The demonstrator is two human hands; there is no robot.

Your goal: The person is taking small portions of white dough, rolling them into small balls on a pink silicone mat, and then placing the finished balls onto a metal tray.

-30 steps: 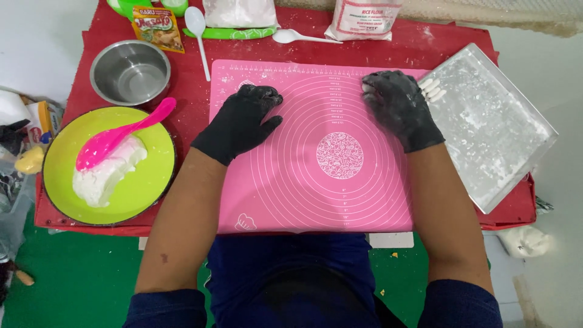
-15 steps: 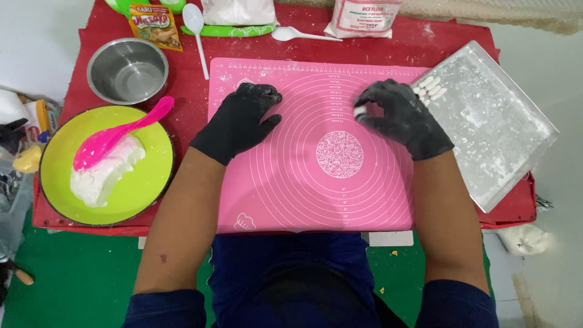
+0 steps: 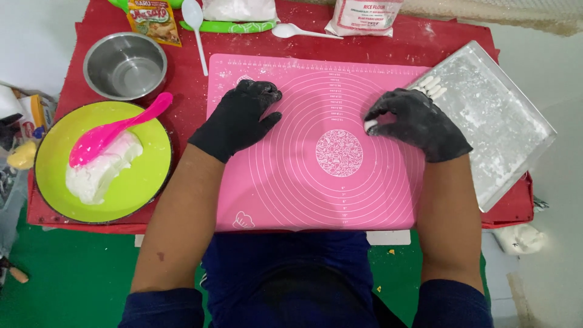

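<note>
Head view: two black-gloved hands on a pink baking mat (image 3: 316, 182) covering the red table (image 3: 188, 91).
L hand (image 3: 240, 118) lies flat and released near the mat's upper-left corner, grasping nothing. R hand (image 3: 416, 121), at the mat's right edge, pinches a small white dough piece (image 3: 370, 125) betw. thumb & fingertips. Floured metal tray (image 3: 504, 140) w/ shaped pieces at table's right edge; green plate (image 3: 136, 182) w/ dough & pink spoon (image 3: 112, 130) at left edge.

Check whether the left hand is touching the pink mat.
Touching. The head view shows the left hand lying flat, palm down, on the pink mat, with no gap visible.
</note>
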